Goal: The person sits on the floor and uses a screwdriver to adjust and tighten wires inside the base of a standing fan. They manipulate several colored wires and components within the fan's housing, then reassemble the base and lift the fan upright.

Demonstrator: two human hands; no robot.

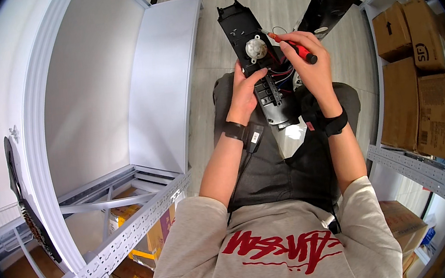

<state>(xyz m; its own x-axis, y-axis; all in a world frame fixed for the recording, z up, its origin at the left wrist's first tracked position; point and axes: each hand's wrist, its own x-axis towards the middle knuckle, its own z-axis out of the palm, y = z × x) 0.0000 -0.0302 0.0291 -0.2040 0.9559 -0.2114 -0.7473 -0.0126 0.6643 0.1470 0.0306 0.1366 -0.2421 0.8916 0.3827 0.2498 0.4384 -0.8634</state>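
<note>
My left hand (245, 89) grips a long black plastic panel (237, 23) by its left edge, thumb laid across its face. A round whitish part with screw tabs (256, 49) sits on the panel, and a few small screws (238, 32) lie above it. Below my thumb is a row of black switch-like parts (271, 90). In my right hand (312, 63) is a red and black screwdriver (300, 51), its tip pointing to the upper left near the panel's right edge. Thin coloured wires (281, 77) run out beside the panel.
A tall black housing (330, 3) stands on the floor beyond my right hand. White metal shelving (159, 86) rises on the left. Cardboard boxes (399, 102) fill the rack at right. A cable with a small black box (254, 138) hangs by my left wrist.
</note>
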